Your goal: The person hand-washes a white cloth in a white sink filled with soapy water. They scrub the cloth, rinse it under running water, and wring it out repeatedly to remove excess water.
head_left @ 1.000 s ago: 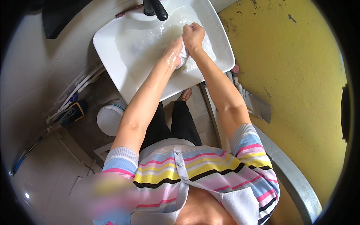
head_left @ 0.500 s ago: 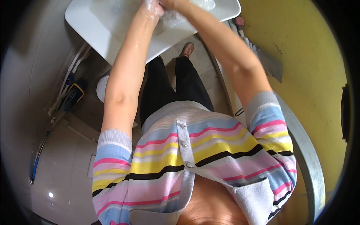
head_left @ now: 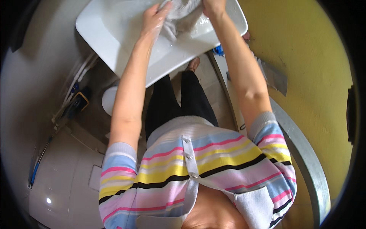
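Note:
A wet, whitish cloth (head_left: 184,17) hangs bunched between my two hands over a white sink (head_left: 108,38). My left hand (head_left: 155,19) grips the cloth's left side with thumb and fingers, and its skin is wet. At the cloth's right side my right hand (head_left: 214,7) is closed on it, though the upper frame edge cuts off part of that hand. The cloth's lower folds droop toward the wet basin floor, and its upper part lies out of frame.
Below the sink's left side are white pipes (head_left: 79,74) and a round white object (head_left: 109,100). A blue-handled pole (head_left: 36,171) leans at the left. A curved grey metal edge (head_left: 301,149) runs along the right, before a yellow wall (head_left: 305,57).
My hands, earlier close together at the top edge with suds on the left one, are now apart with the cloth between them. The sink sits slightly lower and further right in view.

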{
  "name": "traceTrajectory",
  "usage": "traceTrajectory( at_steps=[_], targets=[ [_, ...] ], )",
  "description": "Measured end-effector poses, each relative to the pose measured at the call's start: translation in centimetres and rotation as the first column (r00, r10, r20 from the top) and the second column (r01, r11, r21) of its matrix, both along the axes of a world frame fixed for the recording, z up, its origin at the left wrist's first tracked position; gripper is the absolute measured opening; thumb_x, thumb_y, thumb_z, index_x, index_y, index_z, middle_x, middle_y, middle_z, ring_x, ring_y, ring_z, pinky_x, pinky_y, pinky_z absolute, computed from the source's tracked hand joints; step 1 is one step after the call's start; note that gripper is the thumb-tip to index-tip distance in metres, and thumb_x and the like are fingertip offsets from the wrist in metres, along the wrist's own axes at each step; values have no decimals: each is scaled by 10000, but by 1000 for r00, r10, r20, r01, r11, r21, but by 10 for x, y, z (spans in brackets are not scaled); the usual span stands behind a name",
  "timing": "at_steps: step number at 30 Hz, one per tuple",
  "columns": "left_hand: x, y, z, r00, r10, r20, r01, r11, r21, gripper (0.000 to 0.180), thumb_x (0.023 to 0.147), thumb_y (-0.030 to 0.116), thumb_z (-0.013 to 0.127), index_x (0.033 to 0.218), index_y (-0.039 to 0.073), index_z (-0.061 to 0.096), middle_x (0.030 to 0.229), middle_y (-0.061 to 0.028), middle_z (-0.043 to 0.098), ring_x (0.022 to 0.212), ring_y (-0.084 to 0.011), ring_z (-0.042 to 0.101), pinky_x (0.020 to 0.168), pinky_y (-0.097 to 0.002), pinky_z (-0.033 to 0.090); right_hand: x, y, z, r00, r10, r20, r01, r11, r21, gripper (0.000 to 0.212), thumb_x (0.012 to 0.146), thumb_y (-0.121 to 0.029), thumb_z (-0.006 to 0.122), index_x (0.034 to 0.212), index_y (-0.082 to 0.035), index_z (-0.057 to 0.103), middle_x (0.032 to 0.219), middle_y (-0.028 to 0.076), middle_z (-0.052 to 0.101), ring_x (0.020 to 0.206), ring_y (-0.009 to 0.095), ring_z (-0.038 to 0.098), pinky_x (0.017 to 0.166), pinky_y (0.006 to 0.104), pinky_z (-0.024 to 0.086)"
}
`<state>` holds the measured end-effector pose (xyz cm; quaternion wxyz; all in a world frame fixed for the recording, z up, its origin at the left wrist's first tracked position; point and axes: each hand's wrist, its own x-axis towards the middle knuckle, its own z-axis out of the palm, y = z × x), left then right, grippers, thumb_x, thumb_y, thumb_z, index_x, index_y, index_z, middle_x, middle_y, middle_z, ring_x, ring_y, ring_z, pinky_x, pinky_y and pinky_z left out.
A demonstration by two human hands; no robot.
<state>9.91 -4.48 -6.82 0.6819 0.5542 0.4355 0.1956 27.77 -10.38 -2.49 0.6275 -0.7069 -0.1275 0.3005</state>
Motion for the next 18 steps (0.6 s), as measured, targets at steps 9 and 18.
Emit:
traceTrajectory(
  at_steps=[9,18],
  targets=[
    [37,-26,50,811,548,203,-295,684,-668,364,956,419,536,1078,76,559,1023,-31,587,929,-159,584,806,-277,494,-78,18,31,695,399,598,-204,907,-367,332,815,-380,678,831,-48,670,810,149,641,721,333,621,664,411,497],
    [22,-1,-44,716,545,437,134,507,-852,409,984,532,369,944,149,506,929,12,534,853,-133,526,749,-324,470,-69,29,23,711,345,613,-186,933,-309,334,849,-366,616,812,-37,664,845,184,638,775,358,618,704,428,491]
  ],
)
